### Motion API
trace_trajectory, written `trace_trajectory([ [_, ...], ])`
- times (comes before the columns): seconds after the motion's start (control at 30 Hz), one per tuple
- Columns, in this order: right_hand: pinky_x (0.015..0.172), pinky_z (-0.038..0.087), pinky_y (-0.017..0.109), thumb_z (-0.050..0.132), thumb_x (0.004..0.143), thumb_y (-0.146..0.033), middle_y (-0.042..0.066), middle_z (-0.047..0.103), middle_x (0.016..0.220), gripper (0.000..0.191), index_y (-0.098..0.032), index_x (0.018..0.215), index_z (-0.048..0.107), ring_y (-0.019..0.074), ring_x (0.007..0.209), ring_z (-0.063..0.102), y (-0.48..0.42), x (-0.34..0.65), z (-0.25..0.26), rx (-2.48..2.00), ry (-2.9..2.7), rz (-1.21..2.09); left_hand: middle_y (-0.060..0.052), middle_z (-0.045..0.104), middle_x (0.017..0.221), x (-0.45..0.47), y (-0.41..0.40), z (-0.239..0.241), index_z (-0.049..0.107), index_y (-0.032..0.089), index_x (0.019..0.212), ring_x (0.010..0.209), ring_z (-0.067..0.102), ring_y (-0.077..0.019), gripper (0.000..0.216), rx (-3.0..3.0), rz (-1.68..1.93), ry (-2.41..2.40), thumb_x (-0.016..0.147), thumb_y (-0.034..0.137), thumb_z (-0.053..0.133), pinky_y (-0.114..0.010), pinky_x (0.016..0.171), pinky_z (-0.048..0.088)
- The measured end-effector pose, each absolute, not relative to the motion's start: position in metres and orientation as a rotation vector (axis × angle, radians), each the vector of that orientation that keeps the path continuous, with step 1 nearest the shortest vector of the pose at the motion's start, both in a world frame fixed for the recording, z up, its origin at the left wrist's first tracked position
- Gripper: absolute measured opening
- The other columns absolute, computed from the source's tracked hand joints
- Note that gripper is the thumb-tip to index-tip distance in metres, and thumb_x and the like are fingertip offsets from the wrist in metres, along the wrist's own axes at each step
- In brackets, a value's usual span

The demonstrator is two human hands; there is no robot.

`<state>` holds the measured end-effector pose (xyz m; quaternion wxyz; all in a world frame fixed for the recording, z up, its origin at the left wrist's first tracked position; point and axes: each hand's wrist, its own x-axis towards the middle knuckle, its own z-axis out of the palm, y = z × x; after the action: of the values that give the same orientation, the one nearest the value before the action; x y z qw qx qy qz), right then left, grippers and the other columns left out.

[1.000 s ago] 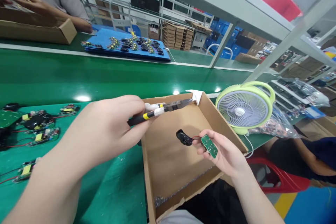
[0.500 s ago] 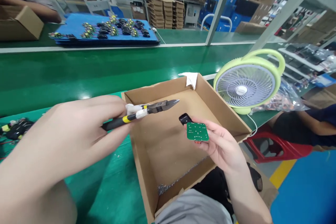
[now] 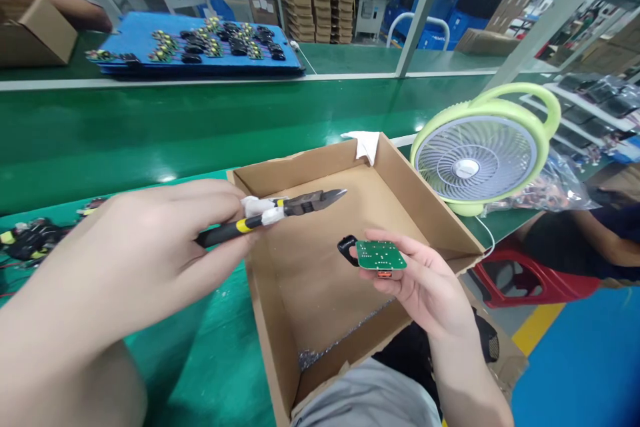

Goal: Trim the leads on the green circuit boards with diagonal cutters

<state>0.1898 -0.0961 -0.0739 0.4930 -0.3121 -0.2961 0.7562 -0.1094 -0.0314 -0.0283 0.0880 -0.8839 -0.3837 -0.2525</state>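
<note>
— Tilted flatter now, that green circuit board [image 3: 380, 255], compared with half a second back, and the cutters [image 3: 273, 212] have hardly budged.

— Which of the hands has what?

— Left hand [image 3: 150, 247] is closed around the black and yellow handles of the cutters, tips pointing right with the blades together, hovering over the open cardboard box [image 3: 425, 203]. Right hand [image 3: 425, 280] pinches the circuit board between thumb and fingers, near the box's right wall, above its floor.

— And that black bit?

— A small black part [image 3: 346, 248] hangs just left of the board, touching its edge; how it is joined I cannot tell.

— Around them?

— Box sits at the near edge of the green counter [image 3: 200, 127]. A lime-green fan [image 3: 480, 153] stands just to the right of it. Far across the counter, a blue tray [image 3: 150, 60] carries rows of small parts. At far left, more boards with wires [image 3: 30, 240] lie on the counter, and another person's arm [image 3: 65, 10] rests by a second carton [image 3: 30, 33].
</note>
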Motion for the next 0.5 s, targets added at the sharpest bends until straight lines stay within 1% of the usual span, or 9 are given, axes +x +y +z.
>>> trace_trajectory([
  [0.1, 0.081, 0.063, 0.015, 0.074, 0.096, -0.026, 0.008, 0.081, 0.117, 0.027, -0.022, 0.122, 0.078, 0.0166, 0.098, 0.081, -0.0962, 0.1912, -0.0742, -0.73, -0.743, 1.849, 0.001, 0.07, 0.082, -0.1075, -0.0306, -0.0264, 0.06, 0.026, 0.09, 0.057, 0.062, -0.0121, 0.028, -2.646, -0.693, -1.11, 0.104, 0.038, 0.04, -0.024, 0.045, 0.041],
  [0.2, 0.082, 0.064, 0.016, 0.075, 0.095, -0.027, 0.007, 0.082, 0.115, 0.027, -0.023, 0.121, 0.078, 0.0169, 0.098, 0.081, -0.0967, 0.1915, -0.0745, -0.732, -0.753, 1.846, 0.0, 0.069, 0.078, -0.1048, -0.0299, -0.025, 0.06, 0.024, 0.092, 0.057, 0.063, -0.0133, 0.029, -2.664, -0.669, -1.076, 0.105, 0.038, 0.038, -0.025, 0.046, 0.044],
  [0.37, 0.08, 0.065, 0.017, 0.078, 0.092, -0.029, 0.01, 0.081, 0.116, 0.03, -0.022, 0.122, 0.078, 0.0178, 0.094, 0.082, -0.0975, 0.1897, -0.0745, -0.75, -0.737, 1.816, -0.001, 0.071, 0.084, -0.101, -0.0289, -0.0262, 0.058, 0.025, 0.094, 0.064, 0.067, -0.0138, 0.026, -2.672, -0.73, -1.053, 0.106, 0.035, 0.038, -0.024, 0.048, 0.045],
  [0.5, 0.079, 0.065, 0.017, 0.078, 0.092, -0.027, 0.008, 0.081, 0.115, 0.029, -0.022, 0.121, 0.079, 0.0171, 0.093, 0.082, -0.097, 0.1895, -0.0743, -0.744, -0.737, 1.817, -0.001, 0.072, 0.085, -0.1011, -0.0287, -0.0272, 0.058, 0.025, 0.095, 0.065, 0.068, -0.0136, 0.025, -2.664, -0.734, -1.045, 0.106, 0.035, 0.038, -0.023, 0.049, 0.047],
])
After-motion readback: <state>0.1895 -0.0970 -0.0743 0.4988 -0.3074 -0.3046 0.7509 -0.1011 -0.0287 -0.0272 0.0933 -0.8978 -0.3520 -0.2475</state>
